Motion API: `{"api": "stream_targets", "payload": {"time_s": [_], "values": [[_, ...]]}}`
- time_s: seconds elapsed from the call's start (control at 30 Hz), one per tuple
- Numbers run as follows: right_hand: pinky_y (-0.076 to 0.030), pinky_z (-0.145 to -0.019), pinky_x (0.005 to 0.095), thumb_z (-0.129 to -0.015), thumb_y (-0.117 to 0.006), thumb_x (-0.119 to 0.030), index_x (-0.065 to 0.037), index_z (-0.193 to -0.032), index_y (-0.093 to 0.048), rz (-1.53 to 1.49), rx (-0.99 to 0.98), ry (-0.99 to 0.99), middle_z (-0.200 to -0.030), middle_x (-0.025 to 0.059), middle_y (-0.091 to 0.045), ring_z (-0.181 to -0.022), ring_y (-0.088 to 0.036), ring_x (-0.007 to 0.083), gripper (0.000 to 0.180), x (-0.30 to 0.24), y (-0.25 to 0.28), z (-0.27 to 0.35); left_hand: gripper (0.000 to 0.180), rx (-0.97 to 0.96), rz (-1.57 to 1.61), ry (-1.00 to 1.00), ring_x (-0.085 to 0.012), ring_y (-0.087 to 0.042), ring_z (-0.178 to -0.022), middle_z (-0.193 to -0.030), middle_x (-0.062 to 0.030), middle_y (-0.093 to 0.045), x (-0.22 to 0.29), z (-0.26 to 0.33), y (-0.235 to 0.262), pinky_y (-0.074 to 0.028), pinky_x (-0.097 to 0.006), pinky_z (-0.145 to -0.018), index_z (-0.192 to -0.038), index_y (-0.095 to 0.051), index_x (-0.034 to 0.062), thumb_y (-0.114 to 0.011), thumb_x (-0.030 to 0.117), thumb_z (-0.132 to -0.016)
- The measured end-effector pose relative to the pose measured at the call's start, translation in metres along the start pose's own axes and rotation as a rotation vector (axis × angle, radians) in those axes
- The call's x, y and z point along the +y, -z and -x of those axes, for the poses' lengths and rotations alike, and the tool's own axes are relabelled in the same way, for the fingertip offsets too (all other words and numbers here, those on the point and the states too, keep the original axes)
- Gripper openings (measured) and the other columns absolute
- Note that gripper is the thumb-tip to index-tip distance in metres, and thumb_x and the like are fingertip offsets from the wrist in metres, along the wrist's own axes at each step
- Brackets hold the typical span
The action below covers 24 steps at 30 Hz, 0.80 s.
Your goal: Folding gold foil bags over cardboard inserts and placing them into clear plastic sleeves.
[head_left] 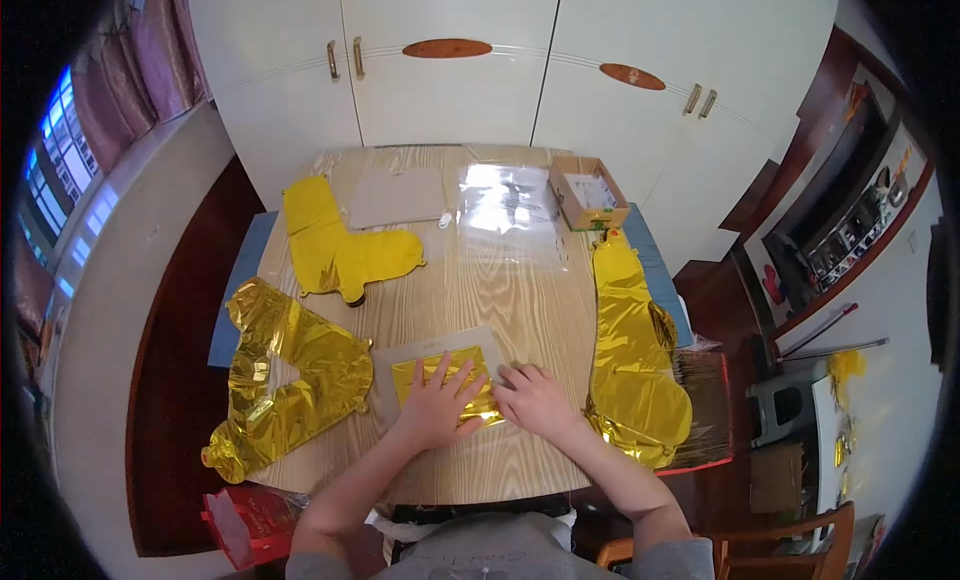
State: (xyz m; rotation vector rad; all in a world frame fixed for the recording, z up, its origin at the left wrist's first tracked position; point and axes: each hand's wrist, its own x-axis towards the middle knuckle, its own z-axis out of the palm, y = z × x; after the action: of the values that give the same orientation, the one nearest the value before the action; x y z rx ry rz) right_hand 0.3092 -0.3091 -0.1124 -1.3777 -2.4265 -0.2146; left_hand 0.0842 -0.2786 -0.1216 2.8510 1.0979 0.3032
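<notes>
A folded flat packet of gold foil (pixel 408 372) lies on a thin grey card (pixel 440 342) near the front of the table. My left hand (pixel 440 408) rests flat on the foil with its fingers spread. At the foil's right edge, my right hand (pixel 535 400) touches down with slightly bent fingertips, holding nothing that I can make out. Left of the hands lies a crinkled gold foil balloon (pixel 310 370), uninflated, with a roughly triangular outline. An L-shaped gold balloon (pixel 325 245) lies flat behind it, and a long gold balloon (pixel 635 350) runs along the table's right edge.
On the far side of the wood-grain table (pixel 520 305) are another grey card (pixel 397 198), a clear plastic sheet (pixel 510 215) and an open cardboard box (pixel 590 193). White cupboards (pixel 450 95) stand behind. A red bag (pixel 250 525) sits below the left corner, a wooden chair (pixel 790 550) at lower right.
</notes>
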Motion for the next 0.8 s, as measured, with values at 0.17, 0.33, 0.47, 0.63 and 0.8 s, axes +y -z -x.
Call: {"api": "stream_targets", "payload": {"time_s": [0.17,0.33,0.47,0.63,0.8], "values": [[-0.047,-0.084,0.0424,-0.077,-0.065,-0.027,-0.012,-0.103,-0.062,-0.050,0.034,-0.227,-0.111,0.0093,-0.062,-0.106,-0.057,0.0277,0.030,-0.006,0.003,-0.006,0.071,-0.010,-0.010,0.005,-0.0405,-0.026,-0.142,-0.152,-0.0105,-0.038,-0.001,0.001,-0.001,-0.016,-0.072,-0.108,-0.145,-0.043,0.0206,-0.055,0.057,-0.085],[-0.047,-0.082,0.0448,-0.076,-0.065,-0.028,-0.007,-0.104,-0.060,-0.060,-0.051,-0.408,-0.107,0.0115,-0.060,-0.103,-0.057,0.0296,0.035,-0.017,-0.009,-0.012,0.071,0.030,0.008,-0.015,-0.0417,-0.027,-0.141,-0.150,-0.0131,-0.039,-0.002,0.001,-0.006,-0.017,-0.072,-0.107,-0.144,-0.044,0.0178,-0.054,0.058,-0.086],[-0.047,-0.081,0.0453,-0.075,-0.065,-0.027,-0.007,-0.102,-0.060,-0.066,-0.061,-0.472,-0.106,0.0116,-0.060,-0.098,-0.059,0.0304,0.034,-0.018,-0.017,-0.019,0.071,0.040,0.020,-0.004,-0.0425,-0.026,-0.141,-0.151,-0.0132,-0.038,-0.001,0.001,-0.006,-0.016,-0.073,-0.106,-0.144,-0.045,0.0175,-0.054,0.057,-0.085],[-0.049,-0.077,0.0447,-0.077,-0.064,-0.030,-0.007,-0.094,-0.060,-0.104,-0.105,-0.546,-0.098,0.0109,-0.063,-0.089,-0.062,0.0292,0.029,-0.017,-0.015,-0.034,0.071,0.035,0.030,0.010,-0.0430,-0.025,-0.141,-0.151,-0.0132,-0.037,-0.001,0.000,-0.010,-0.015,-0.073,-0.106,-0.143,-0.045,0.0163,-0.054,0.057,-0.086],[-0.049,-0.071,0.0454,-0.081,-0.063,-0.025,-0.006,-0.088,-0.060,-0.141,-0.053,-0.550,-0.090,0.0120,-0.063,-0.083,-0.062,0.0306,0.021,-0.015,-0.017,-0.041,0.066,0.056,0.017,0.019,-0.0400,-0.028,-0.141,-0.150,-0.0110,-0.040,0.000,0.001,-0.007,-0.016,-0.071,-0.108,-0.142,-0.048,0.0166,-0.054,0.054,-0.087]]}}
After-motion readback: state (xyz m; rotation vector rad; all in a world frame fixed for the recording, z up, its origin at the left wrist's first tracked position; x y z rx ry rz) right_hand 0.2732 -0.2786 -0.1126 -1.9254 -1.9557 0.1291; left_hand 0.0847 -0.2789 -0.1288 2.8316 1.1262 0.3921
